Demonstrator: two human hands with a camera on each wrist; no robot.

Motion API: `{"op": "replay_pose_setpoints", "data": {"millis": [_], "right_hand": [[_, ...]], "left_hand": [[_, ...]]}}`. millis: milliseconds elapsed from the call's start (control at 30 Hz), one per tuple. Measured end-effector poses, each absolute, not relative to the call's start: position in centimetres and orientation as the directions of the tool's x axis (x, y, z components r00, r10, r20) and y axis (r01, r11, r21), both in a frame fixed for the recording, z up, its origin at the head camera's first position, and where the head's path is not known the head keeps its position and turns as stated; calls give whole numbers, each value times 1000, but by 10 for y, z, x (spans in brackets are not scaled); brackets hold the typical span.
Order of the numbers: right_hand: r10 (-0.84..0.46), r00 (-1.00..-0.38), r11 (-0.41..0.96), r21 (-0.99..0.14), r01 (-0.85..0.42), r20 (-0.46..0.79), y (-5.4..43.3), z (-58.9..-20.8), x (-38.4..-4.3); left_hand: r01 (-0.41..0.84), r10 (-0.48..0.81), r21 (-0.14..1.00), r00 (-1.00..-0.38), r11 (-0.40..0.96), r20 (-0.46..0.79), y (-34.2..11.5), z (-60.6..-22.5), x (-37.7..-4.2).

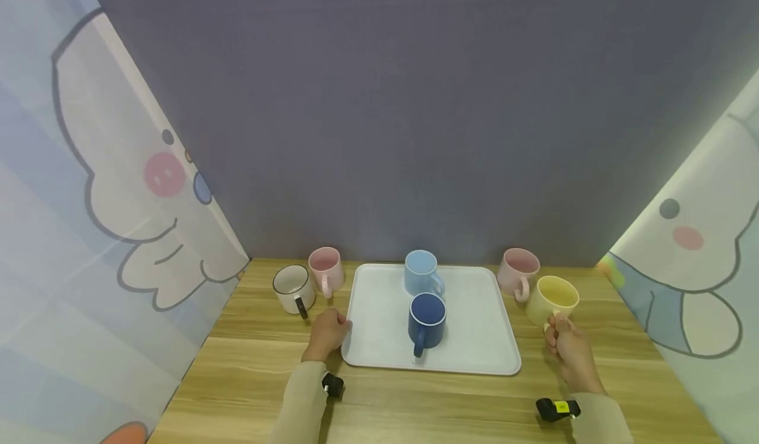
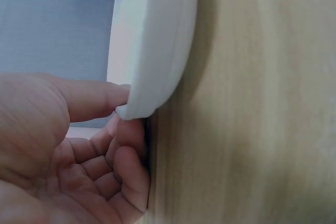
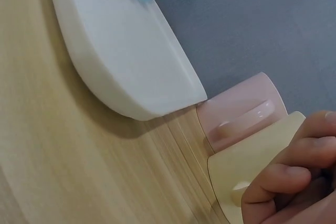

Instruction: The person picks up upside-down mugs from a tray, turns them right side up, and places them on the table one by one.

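At the left edge of the white tray point(image 1: 379, 325), the person's left hand point(image 1: 329, 333) pinches the rim, its thumb laid over the edge and its other fingers curled beneath, as the left wrist view shows in detail. To the right of the tray, the right hand point(image 1: 572, 352) has closed its fingertips on the handle of the yellow mug point(image 1: 542, 307), which stands upright on the wooden table point(image 1: 415, 408); the wrist view shows these fingers curled, though the exact contact of the thumb is hidden. Just beside the yellow mug, and farther from the person, stands the right pink mug point(image 1: 514, 273); whether the two touch cannot be told. The tray, set on the middle of the table, bears two upright mugs: the light blue mug point(image 1: 418, 280) near its far edge, handle toward the right, and the dark blue mug point(image 1: 428, 332) in front of it, handle toward the person. Left of the tray stand the left pink mug point(image 1: 328, 278) and, nearer the person, the white mug point(image 1: 290, 299) with a dark rim and black handle. Behind the table rises a grey backdrop point(image 1: 379, 114).
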State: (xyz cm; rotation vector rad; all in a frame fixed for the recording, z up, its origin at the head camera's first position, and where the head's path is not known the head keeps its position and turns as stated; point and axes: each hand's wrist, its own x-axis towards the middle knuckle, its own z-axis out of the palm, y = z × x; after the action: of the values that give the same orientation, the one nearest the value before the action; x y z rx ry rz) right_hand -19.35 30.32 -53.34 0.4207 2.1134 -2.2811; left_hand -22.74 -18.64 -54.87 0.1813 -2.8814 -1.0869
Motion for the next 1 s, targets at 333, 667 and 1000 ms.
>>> {"op": "replay_pose_setpoints", "data": {"millis": [333,667,1000], "right_hand": [[201,-955,-12,-975,221,-219,305,-532,-194],[531,-837,31,-983,178,-135,274,-514,-188],[233,-972,307,-945,111,-38,233,-494,-210]], "left_hand": [[-81,-129,667,-991,740,23,-188,-549,-228],[-79,-129,661,-991,746,27,-186,-550,-228],[-90,-136,663,-991,743,18,-184,-548,-226]]}}
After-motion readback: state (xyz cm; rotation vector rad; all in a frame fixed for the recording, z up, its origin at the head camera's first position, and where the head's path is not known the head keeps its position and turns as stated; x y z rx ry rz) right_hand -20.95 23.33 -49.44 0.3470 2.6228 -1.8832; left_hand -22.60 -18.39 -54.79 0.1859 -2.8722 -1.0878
